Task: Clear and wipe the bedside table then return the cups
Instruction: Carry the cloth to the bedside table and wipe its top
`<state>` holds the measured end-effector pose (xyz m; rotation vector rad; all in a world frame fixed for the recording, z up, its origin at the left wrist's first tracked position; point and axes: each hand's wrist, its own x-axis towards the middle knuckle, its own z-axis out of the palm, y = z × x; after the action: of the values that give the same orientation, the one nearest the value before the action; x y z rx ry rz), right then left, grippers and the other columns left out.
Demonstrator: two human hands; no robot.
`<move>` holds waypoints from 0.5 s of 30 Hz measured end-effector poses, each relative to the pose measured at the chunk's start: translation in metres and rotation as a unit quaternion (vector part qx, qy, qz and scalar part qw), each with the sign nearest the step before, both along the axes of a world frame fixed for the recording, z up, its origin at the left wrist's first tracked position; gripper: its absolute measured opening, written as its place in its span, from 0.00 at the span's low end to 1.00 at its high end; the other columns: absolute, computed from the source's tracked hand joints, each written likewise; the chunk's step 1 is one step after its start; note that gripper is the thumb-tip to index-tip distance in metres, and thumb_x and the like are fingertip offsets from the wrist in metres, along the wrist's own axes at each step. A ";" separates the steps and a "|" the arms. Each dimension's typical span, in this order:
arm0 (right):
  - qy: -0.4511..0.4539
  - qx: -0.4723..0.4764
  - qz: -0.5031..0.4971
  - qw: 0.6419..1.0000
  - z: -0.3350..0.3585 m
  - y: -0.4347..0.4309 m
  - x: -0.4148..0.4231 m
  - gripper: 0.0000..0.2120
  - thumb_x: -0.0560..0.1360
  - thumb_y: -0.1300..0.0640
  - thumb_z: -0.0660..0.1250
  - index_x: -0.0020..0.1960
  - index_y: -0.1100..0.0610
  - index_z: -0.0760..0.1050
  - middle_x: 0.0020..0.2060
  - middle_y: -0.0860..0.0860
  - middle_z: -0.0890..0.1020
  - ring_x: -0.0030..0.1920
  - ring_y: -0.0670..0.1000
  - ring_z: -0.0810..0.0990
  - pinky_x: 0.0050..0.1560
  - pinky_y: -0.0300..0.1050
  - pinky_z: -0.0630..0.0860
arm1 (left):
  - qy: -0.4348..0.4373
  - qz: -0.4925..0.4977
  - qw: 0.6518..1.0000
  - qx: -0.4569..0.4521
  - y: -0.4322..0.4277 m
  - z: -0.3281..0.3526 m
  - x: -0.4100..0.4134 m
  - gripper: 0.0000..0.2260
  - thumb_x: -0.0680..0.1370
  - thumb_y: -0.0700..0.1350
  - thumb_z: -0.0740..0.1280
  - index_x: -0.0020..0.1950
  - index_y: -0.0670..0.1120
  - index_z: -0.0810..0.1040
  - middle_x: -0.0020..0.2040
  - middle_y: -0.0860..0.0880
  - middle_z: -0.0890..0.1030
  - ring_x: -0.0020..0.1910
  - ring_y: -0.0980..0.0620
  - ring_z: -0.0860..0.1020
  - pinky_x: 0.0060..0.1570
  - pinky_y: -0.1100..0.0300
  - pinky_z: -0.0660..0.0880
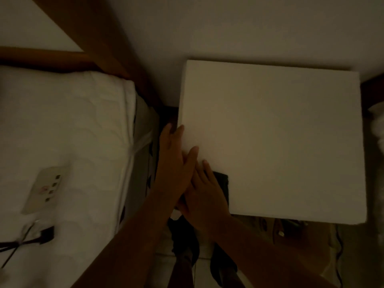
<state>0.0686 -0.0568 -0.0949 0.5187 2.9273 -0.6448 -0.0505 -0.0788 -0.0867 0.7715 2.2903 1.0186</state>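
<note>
The white square bedside table fills the right half of the dim view, with nothing standing on its top. A dark cloth lies at the table's near left corner. My right hand lies flat on that cloth, fingers together. My left hand rests partly on top of my right hand, its fingertips reaching over the table's left edge. No cups are in view.
A bed with a white quilted cover stands left of the table, behind a narrow dark gap. A white power strip and a dark cable lie on the bed. A wooden headboard runs along the wall.
</note>
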 end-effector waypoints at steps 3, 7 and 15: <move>0.046 -0.079 -0.061 0.994 0.005 0.004 -0.004 0.32 0.80 0.48 0.57 0.78 0.62 0.53 0.78 0.59 0.52 0.79 0.56 0.50 0.77 0.55 0.52 | -0.132 0.064 0.989 -0.020 -0.034 -0.001 0.006 0.29 0.78 0.65 0.56 0.77 0.58 0.57 0.75 0.57 0.61 0.71 0.60 0.63 0.66 0.65 0.60; -0.004 -0.034 -0.107 0.994 0.008 0.017 0.009 0.32 0.80 0.48 0.58 0.77 0.63 0.54 0.78 0.60 0.53 0.78 0.57 0.50 0.77 0.57 0.49 | -0.208 0.042 0.976 -0.046 -0.079 -0.002 0.022 0.29 0.76 0.60 0.61 0.75 0.55 0.61 0.71 0.55 0.68 0.68 0.57 0.68 0.69 0.56 0.67; 0.024 -0.022 -0.011 0.999 0.015 0.005 0.001 0.21 0.73 0.59 0.72 0.65 0.61 0.75 0.73 0.61 0.67 0.75 0.62 0.62 0.73 0.66 0.58 | -0.176 0.129 0.972 -0.083 -0.099 0.012 0.029 0.14 0.76 0.47 0.70 0.59 0.47 0.71 0.50 0.52 0.77 0.50 0.61 0.77 0.46 0.69 0.74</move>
<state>0.0694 -0.0517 -0.0799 0.5376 2.9488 -0.7321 -0.0211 -0.1776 -0.0750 0.2057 2.1611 0.9692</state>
